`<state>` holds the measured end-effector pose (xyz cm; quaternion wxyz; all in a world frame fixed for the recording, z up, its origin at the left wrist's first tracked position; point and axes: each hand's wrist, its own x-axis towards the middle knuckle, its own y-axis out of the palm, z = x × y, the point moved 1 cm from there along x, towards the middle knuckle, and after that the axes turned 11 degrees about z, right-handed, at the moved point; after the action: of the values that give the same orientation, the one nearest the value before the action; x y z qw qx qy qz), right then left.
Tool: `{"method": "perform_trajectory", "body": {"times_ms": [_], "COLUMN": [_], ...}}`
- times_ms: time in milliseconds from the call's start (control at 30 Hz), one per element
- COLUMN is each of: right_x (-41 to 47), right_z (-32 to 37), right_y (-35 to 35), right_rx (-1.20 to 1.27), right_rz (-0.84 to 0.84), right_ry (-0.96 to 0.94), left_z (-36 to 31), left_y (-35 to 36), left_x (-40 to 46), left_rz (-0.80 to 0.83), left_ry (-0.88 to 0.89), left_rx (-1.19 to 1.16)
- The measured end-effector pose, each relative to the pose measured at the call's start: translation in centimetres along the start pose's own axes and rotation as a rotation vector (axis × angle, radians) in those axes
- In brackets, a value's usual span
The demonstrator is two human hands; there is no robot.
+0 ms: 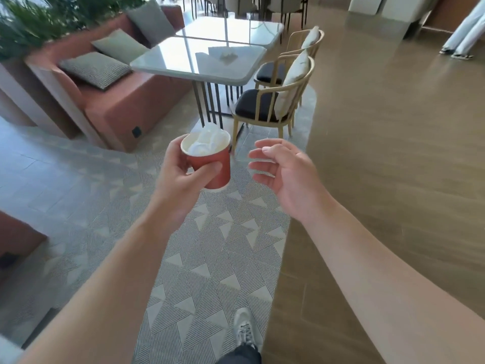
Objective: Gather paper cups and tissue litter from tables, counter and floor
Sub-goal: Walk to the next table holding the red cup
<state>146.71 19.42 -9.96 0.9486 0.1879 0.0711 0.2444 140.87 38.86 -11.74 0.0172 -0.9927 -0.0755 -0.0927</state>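
My left hand (178, 172) grips a red paper cup (214, 164) at chest height, above the patterned carpet. White crumpled tissue (207, 141) fills the cup to its rim. To the right of the cup, a short gap away, my right hand (286, 172) is held with fingers spread and holds nothing. Farther ahead, a small crumpled tissue (227, 57) lies on the near glossy white table (162, 61).
Two wooden chairs with dark seats (258, 105) stand right of the tables. A terracotta bench with cushions (110, 101) runs along the left under plants. Wood-look floor (393, 153) spreads to the right, where a person's legs (463, 35) stand far off. My shoe (244, 329) is on the carpet.
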Motion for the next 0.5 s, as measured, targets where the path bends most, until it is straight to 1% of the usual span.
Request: {"method": "perform_trajectory", "body": {"times_ms": [100,233,367,500], "right_x": [4.8,10.4,14.0,17.3], "right_z": [1.0,3.3,4.9,6.2], "right_y": [-0.6,-1.6,-3.0,-4.8], "right_rx": [-0.017,-0.033,-0.057,-0.024], "right_rz": [-0.019,-0.049,-0.067,-0.103], "right_ry": [0.008,-0.028,-0.036,-0.063], "left_z": [0.9,1.1,1.6,2.2], "left_y": [-0.4,-0.7,-0.3,0.1], "left_x": [5.1,11.7,16.4,20.3], "left_rz": [0.038,0.065,0.08,0.097], "left_ry": [-0.004,-0.016,-0.005,-0.008], "left_rx": [-0.013,-0.031,-0.063,-0.073]}}
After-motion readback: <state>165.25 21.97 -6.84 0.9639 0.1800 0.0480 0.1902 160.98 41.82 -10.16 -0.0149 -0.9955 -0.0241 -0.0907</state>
